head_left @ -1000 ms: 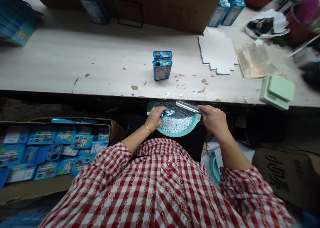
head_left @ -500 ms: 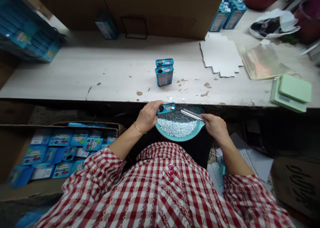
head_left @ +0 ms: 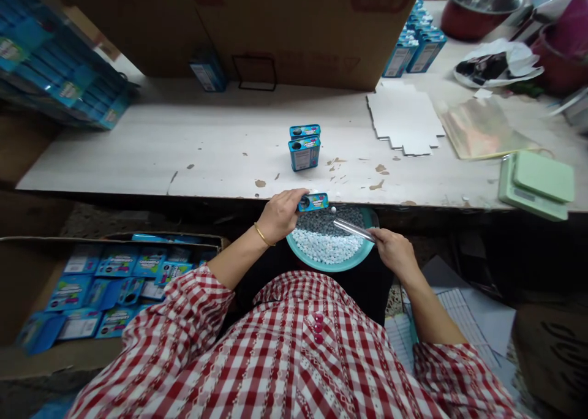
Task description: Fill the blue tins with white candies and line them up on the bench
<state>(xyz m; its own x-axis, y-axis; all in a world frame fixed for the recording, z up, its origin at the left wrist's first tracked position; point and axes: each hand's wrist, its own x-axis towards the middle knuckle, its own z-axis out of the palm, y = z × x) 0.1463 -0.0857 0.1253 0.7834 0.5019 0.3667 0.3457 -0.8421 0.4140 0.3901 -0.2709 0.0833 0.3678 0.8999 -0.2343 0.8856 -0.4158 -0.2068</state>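
My left hand (head_left: 281, 214) grips a small blue candy box (head_left: 313, 202) at the table's front edge, its printed narrow face turned up. My right hand (head_left: 393, 247) is closed around the end of a shiny metal scoop (head_left: 353, 229) that points left over a turquoise basin (head_left: 327, 266). White candies (head_left: 328, 247) lie in the near part of the basin, with the far part in shadow. One white candy (head_left: 333, 209) shows in the gap between box and scoop. Two more blue boxes (head_left: 304, 153) stand upright one behind the other on the table.
A carton (head_left: 133, 296) of blue boxes sits low at left. On the white table (head_left: 220, 143) are a flat white cardboard blank (head_left: 404, 116), clear plastic bags (head_left: 480, 125) and a green scale (head_left: 537, 183). A large brown carton (head_left: 294, 33) stands at the back.
The box in my left hand has shifted slightly right, and a white candy now shows beside it. The scoop stays over the basin. The whole view has tilted up a little.
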